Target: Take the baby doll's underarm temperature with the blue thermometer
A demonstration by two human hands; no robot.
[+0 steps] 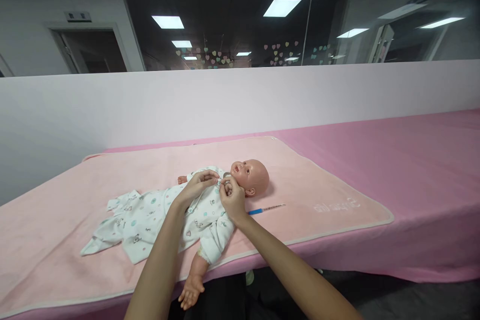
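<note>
A bald baby doll (252, 175) lies on its back, its head toward the right. It wears a white printed baby outfit (204, 212), and the empty trouser legs lie flat at the left. At the neckline, just below the doll's chin, my left hand (200, 184) is closed with its fingertips on the collar. My right hand (233, 200) pinches the collar beside it, fingers curled. The fastening between the fingertips is too small to make out. A thermometer with a blue end (266, 209) lies just right of my right wrist.
A pale pink blanket (300, 180) with a light edge lies under the doll on a pink table cover (423, 175). The doll's near arm (195, 280) hangs over the front edge. Behind the table stands a low white wall (240, 100) below a dark glass window (232, 25).
</note>
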